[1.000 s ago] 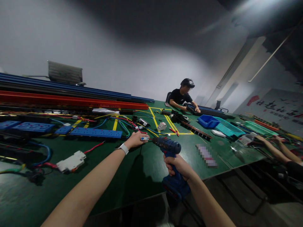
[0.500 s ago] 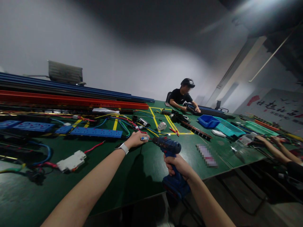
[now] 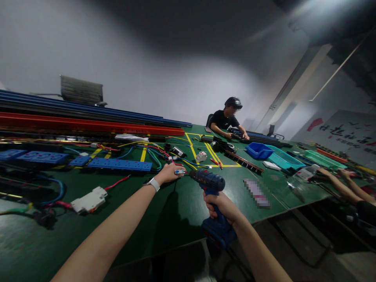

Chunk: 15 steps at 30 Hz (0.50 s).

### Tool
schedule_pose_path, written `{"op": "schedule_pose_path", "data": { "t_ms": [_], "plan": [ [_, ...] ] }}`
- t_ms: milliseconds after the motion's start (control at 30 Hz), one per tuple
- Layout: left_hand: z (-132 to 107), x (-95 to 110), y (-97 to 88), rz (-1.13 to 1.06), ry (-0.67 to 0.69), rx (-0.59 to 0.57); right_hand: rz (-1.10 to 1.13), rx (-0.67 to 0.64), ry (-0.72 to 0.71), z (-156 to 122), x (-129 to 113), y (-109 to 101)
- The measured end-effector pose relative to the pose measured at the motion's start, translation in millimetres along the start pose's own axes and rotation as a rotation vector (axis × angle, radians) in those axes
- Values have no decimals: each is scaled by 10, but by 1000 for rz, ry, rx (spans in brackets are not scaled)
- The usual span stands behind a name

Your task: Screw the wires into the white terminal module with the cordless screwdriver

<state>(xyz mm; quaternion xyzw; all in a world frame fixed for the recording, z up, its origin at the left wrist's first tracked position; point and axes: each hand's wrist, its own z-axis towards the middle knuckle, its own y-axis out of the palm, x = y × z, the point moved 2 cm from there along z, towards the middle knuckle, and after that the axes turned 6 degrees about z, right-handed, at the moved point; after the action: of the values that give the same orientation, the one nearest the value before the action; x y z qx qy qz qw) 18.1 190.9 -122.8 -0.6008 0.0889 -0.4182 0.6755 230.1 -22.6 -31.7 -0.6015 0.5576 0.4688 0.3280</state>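
Should the cordless drill (image 3: 209, 181) gripped by the right hand (image 3: 222, 206) slip, the left hand (image 3: 168, 174) pinching the small blue part (image 3: 179, 171) could be struck.

Blue power strip (image 3: 119, 165), white breaker (image 3: 89, 199), blue bin (image 3: 258, 150)

Both arms bare & stretched fwd, L arm reaching farther, wrist straight. L hand (image 3: 169, 173) knuckles-up, fingers curled shut. R hand (image 3: 221, 203) nearer the body, clenched in a tight fist, forearm angling in from lower R.
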Motion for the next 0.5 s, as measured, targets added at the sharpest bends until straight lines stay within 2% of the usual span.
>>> {"op": "schedule_pose_path", "data": {
  "t_ms": [500],
  "plan": [
    [-10,11,-15,-11,-3,-15,-5,10,20,1,-5,15]
  ]
}}
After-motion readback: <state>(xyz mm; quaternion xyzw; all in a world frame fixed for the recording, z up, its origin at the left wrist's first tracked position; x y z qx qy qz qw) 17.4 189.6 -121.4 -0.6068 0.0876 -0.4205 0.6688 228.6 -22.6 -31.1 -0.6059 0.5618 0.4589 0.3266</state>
